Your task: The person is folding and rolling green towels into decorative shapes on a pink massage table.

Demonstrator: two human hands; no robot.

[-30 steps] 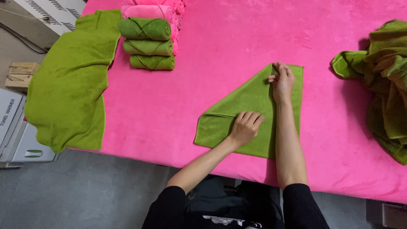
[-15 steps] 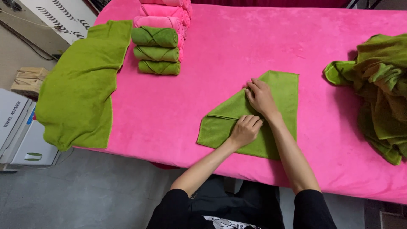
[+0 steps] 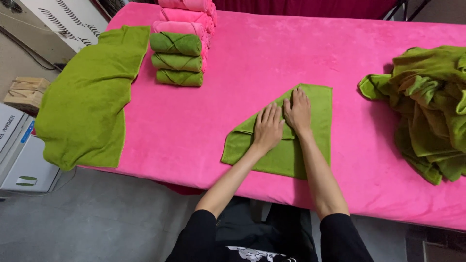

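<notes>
A green towel (image 3: 318,104) lies flat on the pink table (image 3: 194,131), one corner folded diagonally across it. My left hand (image 3: 268,128) presses flat on the folded flap, fingers spread. My right hand (image 3: 298,110) rests flat beside it, just to the right and slightly farther away, also on the towel. The two hands nearly touch. Neither hand grips anything.
Three rolled green towels (image 3: 176,59) sit at the far left in front of rolled pink towels (image 3: 187,19). A spread green towel (image 3: 92,97) hangs over the table's left edge. A heap of green towels (image 3: 429,102) lies at the right. White appliances (image 3: 14,155) stand on the floor at left.
My right hand slid back from the towel's far corner toward the middle. My left hand moved up from the near fold to lie flat beside it.
</notes>
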